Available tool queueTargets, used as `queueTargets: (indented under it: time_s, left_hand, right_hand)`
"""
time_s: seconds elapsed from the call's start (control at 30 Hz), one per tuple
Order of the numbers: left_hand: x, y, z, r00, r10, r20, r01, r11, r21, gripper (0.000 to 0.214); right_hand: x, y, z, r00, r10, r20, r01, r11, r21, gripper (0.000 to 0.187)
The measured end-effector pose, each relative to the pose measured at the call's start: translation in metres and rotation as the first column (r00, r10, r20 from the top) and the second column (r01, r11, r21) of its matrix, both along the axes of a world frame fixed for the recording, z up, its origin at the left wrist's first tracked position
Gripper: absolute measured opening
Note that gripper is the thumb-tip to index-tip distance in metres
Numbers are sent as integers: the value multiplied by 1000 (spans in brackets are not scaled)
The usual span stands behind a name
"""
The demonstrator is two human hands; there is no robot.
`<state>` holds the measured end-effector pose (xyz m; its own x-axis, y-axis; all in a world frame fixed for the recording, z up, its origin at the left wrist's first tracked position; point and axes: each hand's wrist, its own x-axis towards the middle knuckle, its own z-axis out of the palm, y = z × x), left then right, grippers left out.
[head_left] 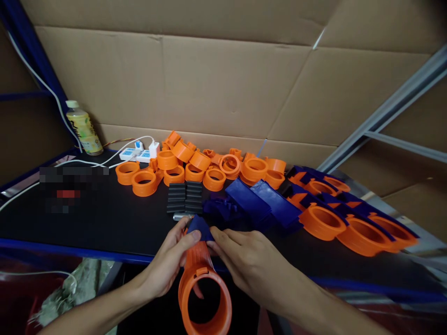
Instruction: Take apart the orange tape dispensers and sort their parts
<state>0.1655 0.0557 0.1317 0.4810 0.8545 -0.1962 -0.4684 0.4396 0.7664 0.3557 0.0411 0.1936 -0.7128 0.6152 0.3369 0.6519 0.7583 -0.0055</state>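
My left hand (169, 263) and my right hand (244, 260) both grip one assembly at the table's front edge: an orange ring (204, 298) with a dark blue plate (201, 227) on its far end. Left fingers wrap the ring's side and pinch the blue plate. Right fingertips press the plate's right edge. Just beyond lie loose blue plates (260, 202) and two stacks of black ribbed blocks (185, 197).
A pile of orange rings (195, 167) fills the back of the black table (104, 223). Finished orange-and-blue assemblies (349, 218) line the right side. A drink bottle (84, 128), a power strip (134, 153) and white cables sit back left. Cardboard walls stand behind.
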Motion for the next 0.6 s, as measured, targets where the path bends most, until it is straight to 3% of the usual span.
queueTargets:
  time_s: [0.2, 0.4, 0.6]
  left_hand:
    - [1, 5, 1, 1000, -10, 11, 10, 1000, 6, 54]
    - [-4, 1, -5, 996, -9, 91, 4, 999, 49, 53]
    - [-2, 6, -9, 980, -108, 166, 103, 994, 35, 40]
  right_hand:
    - [2, 6, -1, 995, 19, -101, -24, 999, -49, 21]
    - [10, 11, 4, 948, -175, -264, 122, 971, -204, 26]
    - [39, 21, 13, 945, -253, -209, 192, 943, -272, 35]
